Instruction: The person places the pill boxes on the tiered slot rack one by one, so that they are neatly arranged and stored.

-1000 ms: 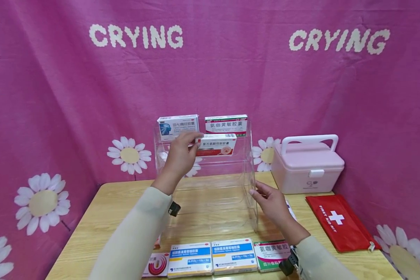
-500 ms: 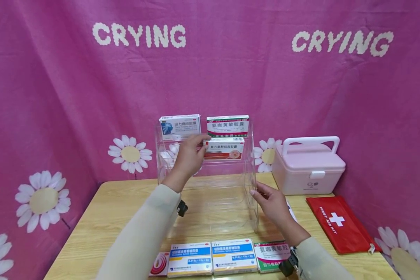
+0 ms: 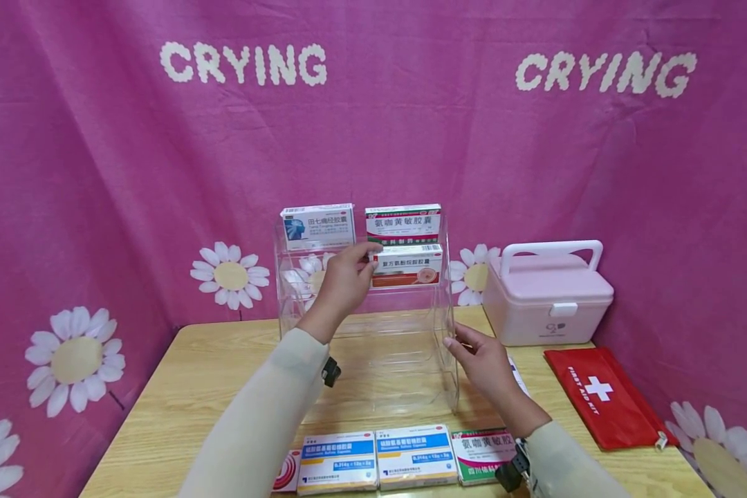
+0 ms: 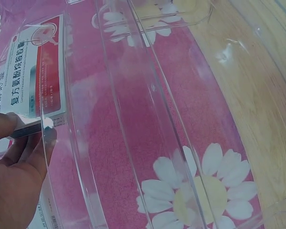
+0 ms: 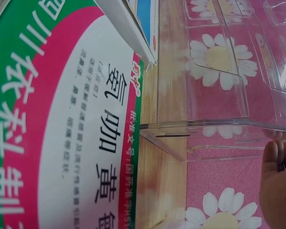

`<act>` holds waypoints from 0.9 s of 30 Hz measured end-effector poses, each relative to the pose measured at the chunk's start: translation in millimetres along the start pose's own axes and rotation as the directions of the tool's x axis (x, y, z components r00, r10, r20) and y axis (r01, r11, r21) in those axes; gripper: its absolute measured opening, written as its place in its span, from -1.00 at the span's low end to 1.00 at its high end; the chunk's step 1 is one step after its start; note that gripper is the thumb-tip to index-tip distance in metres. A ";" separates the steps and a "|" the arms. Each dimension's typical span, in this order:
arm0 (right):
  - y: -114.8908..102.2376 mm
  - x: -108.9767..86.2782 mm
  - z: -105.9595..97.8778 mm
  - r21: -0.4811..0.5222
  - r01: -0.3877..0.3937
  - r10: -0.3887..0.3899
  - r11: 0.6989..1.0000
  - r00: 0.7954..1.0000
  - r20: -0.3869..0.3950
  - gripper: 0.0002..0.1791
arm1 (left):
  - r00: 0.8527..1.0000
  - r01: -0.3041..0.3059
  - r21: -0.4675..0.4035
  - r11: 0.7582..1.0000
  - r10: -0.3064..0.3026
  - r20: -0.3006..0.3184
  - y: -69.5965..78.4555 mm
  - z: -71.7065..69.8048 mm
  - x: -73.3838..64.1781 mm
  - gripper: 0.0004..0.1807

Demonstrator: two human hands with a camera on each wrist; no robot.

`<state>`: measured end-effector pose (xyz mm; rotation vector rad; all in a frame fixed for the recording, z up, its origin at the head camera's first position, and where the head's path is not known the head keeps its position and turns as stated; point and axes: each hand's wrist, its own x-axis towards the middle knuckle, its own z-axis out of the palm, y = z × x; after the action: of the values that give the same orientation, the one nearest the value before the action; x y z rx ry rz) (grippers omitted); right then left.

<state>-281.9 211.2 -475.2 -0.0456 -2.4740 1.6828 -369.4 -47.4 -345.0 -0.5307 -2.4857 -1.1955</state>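
A clear tiered display rack stands on the wooden table. My left hand pinches the left end of a white-and-red medicine box, which sits upright at the right of the second tier. In the left wrist view, thumb and fingers grip that box by its end. Down at the rack's right side, my right hand holds the side panel's edge between thumb and fingers. On the top tier are a blue-and-white medicine box and a green-and-white medicine box.
Along the table's front lie two blue-and-white boxes, a green-and-pink box and a partly hidden box with red rings. On the right are a pink handled case and a red first aid pouch.
My left hand has moved the white-and-red medicine box to the right and slightly down, onto the second tier below the green-and-white one. My right hand stays on the rack's side.
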 end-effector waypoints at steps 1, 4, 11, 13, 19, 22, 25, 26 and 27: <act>-0.1 0.4 0.0 0.006 0.001 -0.001 1.000 1.000 0.000 -0.42 | 1.000 -0.001 0.000 1.000 0.001 0.002 0.5 0.3 0.2 -0.64; -0.7 0.8 -0.5 0.022 0.003 -0.003 1.000 1.000 0.005 -0.43 | 1.000 -0.008 -0.004 1.000 0.008 0.003 1.7 0.8 0.6 -0.64; -3.4 -0.7 -0.9 0.031 -0.005 0.004 0.999 1.000 0.015 -0.44 | 1.000 0.002 0.000 1.000 -0.002 -0.015 3.9 0.9 -0.5 -0.63; -3.5 -0.9 -1.1 0.033 -0.009 0.009 0.999 1.000 0.016 -0.44 | 1.000 0.010 -0.004 1.000 -0.011 -0.020 4.4 0.9 -1.4 -0.62; -3.4 -1.0 -1.6 0.037 -0.008 0.008 0.999 1.000 0.022 -0.41 | 0.999 0.031 -0.030 0.999 -0.032 -0.036 4.0 -1.9 -6.0 -0.54; -4.0 -0.8 -1.4 0.027 -0.009 0.008 1.000 1.000 0.019 -0.41 | 0.998 0.032 -0.065 0.997 -0.036 -0.052 1.1 -6.9 -10.8 -0.52; -4.1 -0.7 -0.9 0.017 -0.009 0.009 1.000 1.000 0.012 -0.42 | 0.997 0.027 -0.090 0.996 -0.033 -0.063 -4.6 -15.7 -18.8 -0.54; -4.3 -0.7 -0.6 0.017 -0.008 0.008 1.000 1.000 0.009 -0.43 | 0.997 0.026 -0.098 0.995 -0.032 -0.064 -6.8 -20.2 -23.3 -0.54; -4.4 -0.6 -0.2 0.015 -0.006 0.005 1.000 1.000 0.005 -0.44 | 0.997 0.021 -0.105 0.994 -0.028 -0.068 -10.1 -24.8 -28.3 -0.56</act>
<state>-281.0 209.7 -471.2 -0.0463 -2.4675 1.7053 -346.1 -78.2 -349.7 -0.4787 -2.3887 -1.3358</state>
